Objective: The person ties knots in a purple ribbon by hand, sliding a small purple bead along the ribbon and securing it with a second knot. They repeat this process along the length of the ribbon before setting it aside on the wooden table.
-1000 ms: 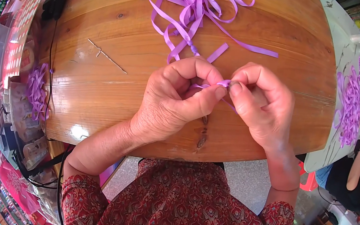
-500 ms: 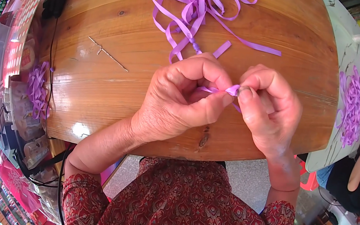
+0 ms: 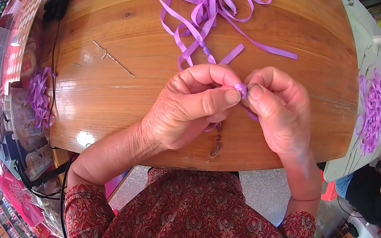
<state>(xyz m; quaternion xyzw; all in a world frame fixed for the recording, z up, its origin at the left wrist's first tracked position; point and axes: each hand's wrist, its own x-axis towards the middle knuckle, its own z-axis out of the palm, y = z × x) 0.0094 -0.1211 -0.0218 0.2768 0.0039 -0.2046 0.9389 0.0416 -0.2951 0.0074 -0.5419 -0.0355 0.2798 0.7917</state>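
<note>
A small folded loop of purple satin ribbon (image 3: 240, 89) is pinched above the round wooden table (image 3: 119, 109) between left hand (image 3: 187, 109) and right hand (image 3: 280, 111), both clamped on it. Folding appears underway; tightening likely requires steady pinch pressure.

Heaped at the far edge of the wooden table (image 3: 106, 103) — loose ribbons (image 3: 206, 0). Left of centre, a wire hook (image 3: 112, 58); near the front edge, left hand (image 3: 187, 109) and right hand (image 3: 278, 111) pinching a small ribbon piece (image 3: 241, 89) between them.
</note>
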